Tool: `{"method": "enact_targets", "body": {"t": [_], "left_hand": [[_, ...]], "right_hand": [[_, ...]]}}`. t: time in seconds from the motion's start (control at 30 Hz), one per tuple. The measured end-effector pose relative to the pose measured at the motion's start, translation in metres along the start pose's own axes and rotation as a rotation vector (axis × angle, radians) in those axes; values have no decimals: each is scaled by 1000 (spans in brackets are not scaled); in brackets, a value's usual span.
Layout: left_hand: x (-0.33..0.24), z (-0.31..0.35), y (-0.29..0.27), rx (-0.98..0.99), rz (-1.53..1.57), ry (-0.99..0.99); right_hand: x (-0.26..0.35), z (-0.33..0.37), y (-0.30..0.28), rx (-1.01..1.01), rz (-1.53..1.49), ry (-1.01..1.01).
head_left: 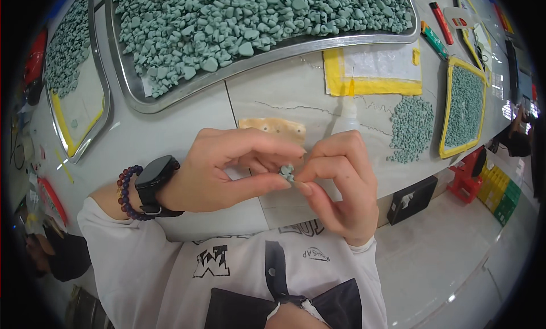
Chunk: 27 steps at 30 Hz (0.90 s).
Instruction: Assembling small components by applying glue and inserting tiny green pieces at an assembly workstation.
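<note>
Piece [286, 171], small and blue-green, sits between the left hand [222, 169] and right hand [344, 178], which both seem to pinch it. It looks light, hard and easy to drop; best held gently by its sides.

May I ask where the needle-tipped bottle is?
Head view, right of centre: the bottle is beyond the right hand, left of the loose green pile.

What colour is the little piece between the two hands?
The piece is greyish green; it shows best in the head view.
</note>
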<state>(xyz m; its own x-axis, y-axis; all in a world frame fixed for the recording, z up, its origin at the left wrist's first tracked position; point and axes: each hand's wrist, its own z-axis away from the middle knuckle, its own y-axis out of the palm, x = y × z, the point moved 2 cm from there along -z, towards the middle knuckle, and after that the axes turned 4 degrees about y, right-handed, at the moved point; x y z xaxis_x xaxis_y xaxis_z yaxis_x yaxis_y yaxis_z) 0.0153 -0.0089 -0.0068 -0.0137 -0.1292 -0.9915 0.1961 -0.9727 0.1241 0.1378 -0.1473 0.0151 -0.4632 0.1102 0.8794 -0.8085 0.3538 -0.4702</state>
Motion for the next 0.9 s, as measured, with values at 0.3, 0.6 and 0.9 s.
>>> {"method": "enact_targets", "body": {"t": [0.3,0.6,0.9], "left_hand": [[3,1,-3,33,-9,58],[8,4,-3,15,150,-15],[9,3,-6,89,278,-65]], "right_hand": [[-2,-2,-1,79,21,-14],[4,2,3,-58,157,-66],[4,3,5,-111,86,-99]]}}
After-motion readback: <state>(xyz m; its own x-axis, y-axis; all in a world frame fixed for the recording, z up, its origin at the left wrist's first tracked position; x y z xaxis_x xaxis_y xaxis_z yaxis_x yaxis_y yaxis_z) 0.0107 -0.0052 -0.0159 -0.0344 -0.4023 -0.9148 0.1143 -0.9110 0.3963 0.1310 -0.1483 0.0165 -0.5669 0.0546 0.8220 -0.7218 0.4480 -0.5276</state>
